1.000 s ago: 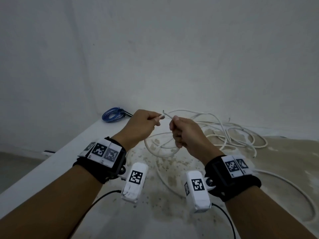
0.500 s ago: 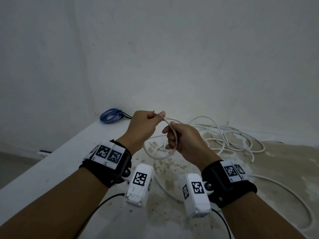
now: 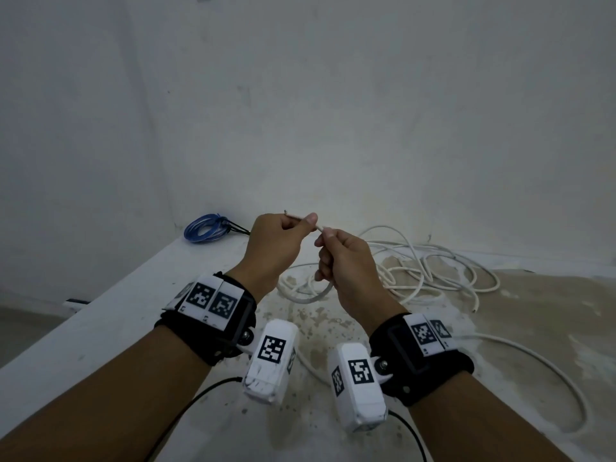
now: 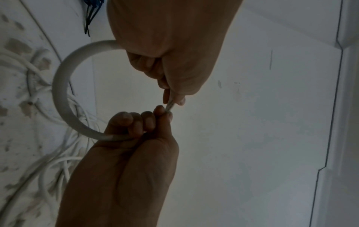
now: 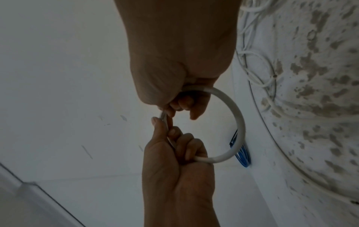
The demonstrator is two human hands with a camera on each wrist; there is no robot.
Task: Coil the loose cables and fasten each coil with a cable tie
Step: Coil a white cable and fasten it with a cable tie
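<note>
Pinching the white cable (image 3: pixel 310 296) are both hands, left hand (image 3: pixel 275 248) and right hand (image 3: pixel 350 268), one loop between. Blue coil (image 3: pixel 205 225) sits behind; loose tangle sprawls beyond.

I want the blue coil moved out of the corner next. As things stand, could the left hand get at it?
Probably not right away. The left hand is pinching the white cable, as is the right hand. The way to the blue coil in the table's far left corner looks free, so it could likely reach after letting go.
</note>
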